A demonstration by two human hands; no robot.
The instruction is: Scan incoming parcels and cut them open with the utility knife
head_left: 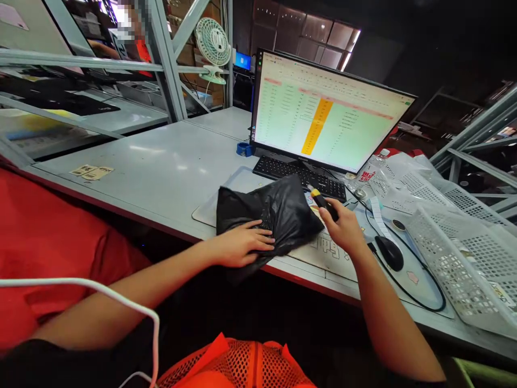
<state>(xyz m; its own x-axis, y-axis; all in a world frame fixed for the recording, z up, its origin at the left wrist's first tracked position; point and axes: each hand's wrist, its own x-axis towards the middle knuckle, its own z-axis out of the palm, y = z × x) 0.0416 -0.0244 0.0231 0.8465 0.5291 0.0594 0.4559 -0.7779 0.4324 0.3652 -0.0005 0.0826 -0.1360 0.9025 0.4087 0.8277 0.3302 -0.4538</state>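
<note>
A crumpled black plastic mailing bag (pixel 291 215) lies at the front edge of the desk, partly over a pale desk mat (pixel 210 211). My left hand (pixel 242 243) rests flat on the bag with its fingers stretched out. To the right of the bag, my right hand (pixel 343 226) is closed around a black and yellow utility knife (pixel 319 198). The knife's tip points up and left, over the mat near the keyboard. What the bag holds is hidden.
Behind the bag stand a black keyboard (pixel 274 168) and a monitor (pixel 323 118) showing a spreadsheet. A mouse (pixel 389 253) with its looping cable lies at right, beside white perforated baskets (pixel 440 258). A blue tape roll (pixel 244 149) sits left of the monitor. A white cable (pixel 121 293) crosses the lower left.
</note>
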